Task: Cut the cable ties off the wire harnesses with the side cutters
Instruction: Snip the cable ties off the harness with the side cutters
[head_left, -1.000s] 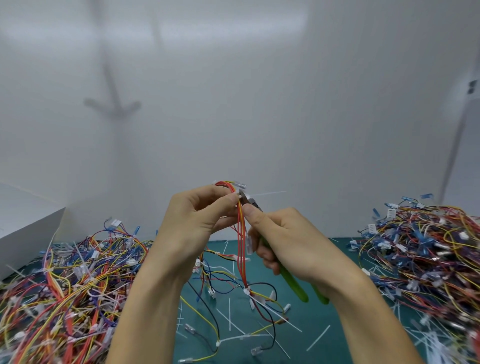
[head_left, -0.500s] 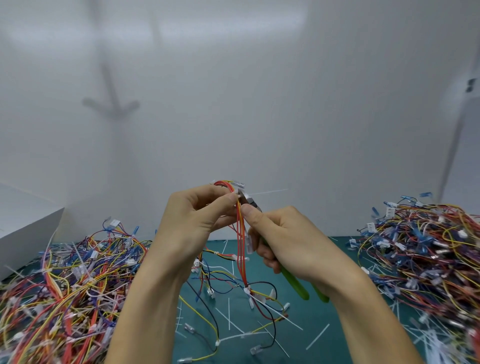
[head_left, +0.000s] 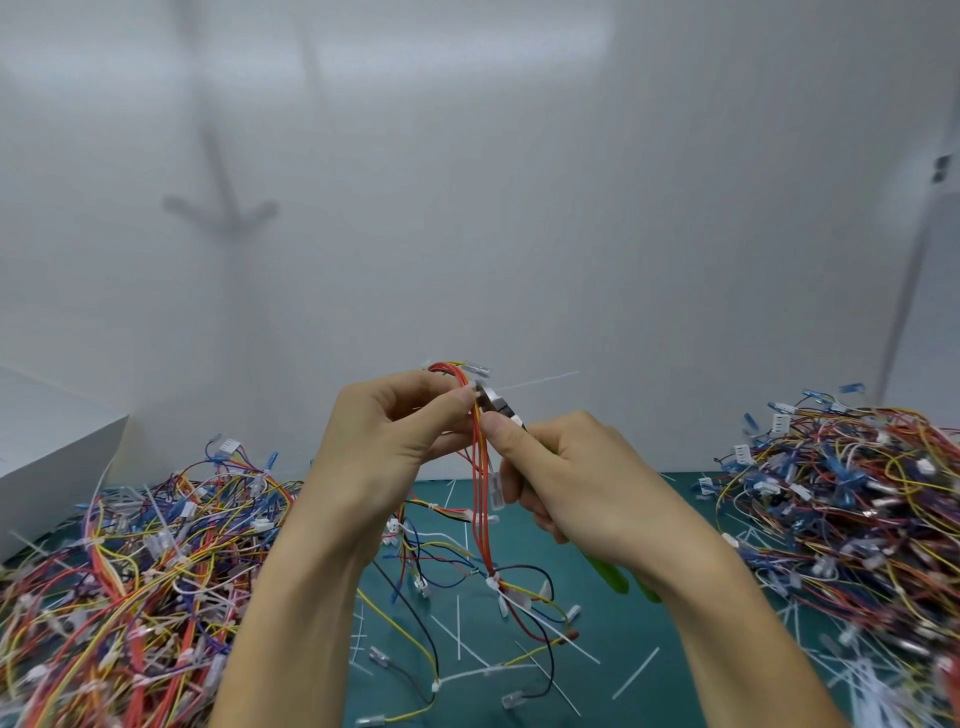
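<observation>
Limp wire harness (head_left: 484, 488), stiff cable tie (head_left: 472, 387)
My left hand (head_left: 384, 447) pinches beside the tie; my right hand (head_left: 576, 478) clamps the side cutters (head_left: 494, 403).

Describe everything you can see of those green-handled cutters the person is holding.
The side cutters have a small grey metal head and two bright green handles, plastic-looking, whose ends stick out below the right hand. That hand wraps round the handles and hides their middle. The cutters are tilted, head up and to the left, tip at a white cable tie on the red and yellow wire harness pinched by the left hand. Whether the blades are closed cannot be told.
</observation>
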